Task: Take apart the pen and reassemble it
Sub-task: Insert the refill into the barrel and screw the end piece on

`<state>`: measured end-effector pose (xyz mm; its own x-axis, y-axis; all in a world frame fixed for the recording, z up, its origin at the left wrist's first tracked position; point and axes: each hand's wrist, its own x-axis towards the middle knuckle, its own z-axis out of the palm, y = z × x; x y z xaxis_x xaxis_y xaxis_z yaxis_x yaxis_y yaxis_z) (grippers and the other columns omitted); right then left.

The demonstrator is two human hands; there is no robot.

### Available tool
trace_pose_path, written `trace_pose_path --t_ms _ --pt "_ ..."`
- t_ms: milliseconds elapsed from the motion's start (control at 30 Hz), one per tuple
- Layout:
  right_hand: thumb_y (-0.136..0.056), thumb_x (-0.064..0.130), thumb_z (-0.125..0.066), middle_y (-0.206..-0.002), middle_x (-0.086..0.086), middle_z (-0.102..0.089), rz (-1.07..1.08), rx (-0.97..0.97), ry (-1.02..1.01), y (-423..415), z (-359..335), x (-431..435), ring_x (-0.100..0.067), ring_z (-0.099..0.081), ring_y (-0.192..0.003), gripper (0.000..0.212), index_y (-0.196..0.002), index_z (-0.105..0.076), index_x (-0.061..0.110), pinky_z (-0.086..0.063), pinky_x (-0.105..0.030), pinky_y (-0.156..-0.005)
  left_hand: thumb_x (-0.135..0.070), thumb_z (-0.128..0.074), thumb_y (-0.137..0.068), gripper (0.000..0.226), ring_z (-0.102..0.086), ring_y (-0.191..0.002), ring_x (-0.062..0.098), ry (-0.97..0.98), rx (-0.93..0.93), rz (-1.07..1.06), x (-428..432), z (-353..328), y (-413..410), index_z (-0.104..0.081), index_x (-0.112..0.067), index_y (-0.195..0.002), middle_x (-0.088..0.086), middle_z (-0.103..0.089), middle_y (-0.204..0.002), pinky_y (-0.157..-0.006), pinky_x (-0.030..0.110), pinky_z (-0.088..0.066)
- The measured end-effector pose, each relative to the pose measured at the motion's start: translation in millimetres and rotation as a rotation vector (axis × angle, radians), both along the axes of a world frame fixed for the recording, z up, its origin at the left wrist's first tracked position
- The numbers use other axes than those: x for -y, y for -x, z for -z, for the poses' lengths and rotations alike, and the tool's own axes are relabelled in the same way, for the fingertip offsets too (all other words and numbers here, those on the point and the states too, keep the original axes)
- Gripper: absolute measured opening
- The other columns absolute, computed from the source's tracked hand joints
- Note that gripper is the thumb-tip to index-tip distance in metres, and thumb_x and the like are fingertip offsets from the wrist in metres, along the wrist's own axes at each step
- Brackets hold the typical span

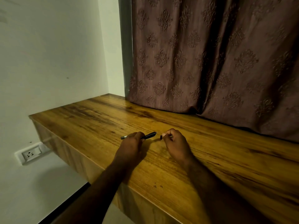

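My left hand (131,143) grips a black pen body (149,135) just above the wooden desk (97,120). The pen's grey rear end sticks out left of the fingers and its light tip points right. My right hand (175,141) is a short gap to the right, its fingertips pinched on a small black pen piece (161,137) that faces the pen's tip. The piece and the pen are apart. How much of the piece lies inside the fingers is hidden.
A brown patterned curtain (210,62) hangs down onto the desk's far side. A white wall with a power socket (30,153) is on the left, below the desk's left edge. The desk's front edge runs under my forearms.
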<state>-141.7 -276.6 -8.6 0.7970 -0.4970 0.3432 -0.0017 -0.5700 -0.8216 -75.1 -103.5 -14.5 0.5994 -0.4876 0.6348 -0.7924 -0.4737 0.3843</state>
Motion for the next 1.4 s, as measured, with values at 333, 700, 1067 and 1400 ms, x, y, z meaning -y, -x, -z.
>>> trace_pose_path --t_ms 333,700,1067,1400 --pt "-0.094 0.036 -0.044 -0.149 -0.002 -0.039 -0.03 -0.296 0.53 4.0 1.2 -16.2 -0.024 -0.035 -0.137 0.032 -0.125 -0.055 0.036 -0.028 -0.046 -0.11 -0.052 -0.034 -0.089 0.05 -0.052 -0.076 0.017 0.028 -0.048 -0.068 -3.4 -1.8 2.2 -0.06 -0.012 -0.103 0.007 -0.064 -0.09 -0.066 0.028 -0.038" --pt "-0.097 0.052 -0.031 -0.157 -0.001 -0.032 -0.094 -0.445 0.62 2.7 0.0 -17.8 -0.02 -0.026 -0.144 0.055 -0.146 -0.035 0.027 -0.018 -0.043 -0.114 -0.042 -0.033 -0.087 0.045 -0.058 -0.083 0.025 0.04 -0.063 -0.067 -2.8 -2.9 1.6 -0.06 -0.011 -0.105 0.009 -0.065 -0.094 -0.07 0.031 -0.044" --pt "-0.089 0.008 -0.063 -0.085 0.001 -0.07 -0.035 0.058 -0.198 11.2 -11.2 -1.4 -0.008 -0.061 -0.075 0.022 -0.109 -0.071 0.012 -0.046 -0.017 -0.067 -0.042 -0.052 -0.095 0.031 -0.057 -0.071 0.016 0.006 0.047 0.016 -1.0 -4.1 3.1 -0.064 -0.014 -0.094 0.003 -0.066 -0.083 -0.061 0.03 -0.045" --pt "-0.091 0.003 -0.059 -0.078 -0.011 -0.072 -0.239 0.084 -0.562 10.3 -12.3 7.9 -0.014 -0.064 -0.062 0.01 -0.093 -0.068 0.007 -0.054 -0.023 -0.056 -0.033 -0.055 -0.092 0.02 -0.058 -0.067 0.016 -0.014 0.069 0.082 0.7 -1.6 -0.2 -0.065 -0.016 -0.095 0.001 -0.066 -0.08 -0.059 0.028 -0.043"
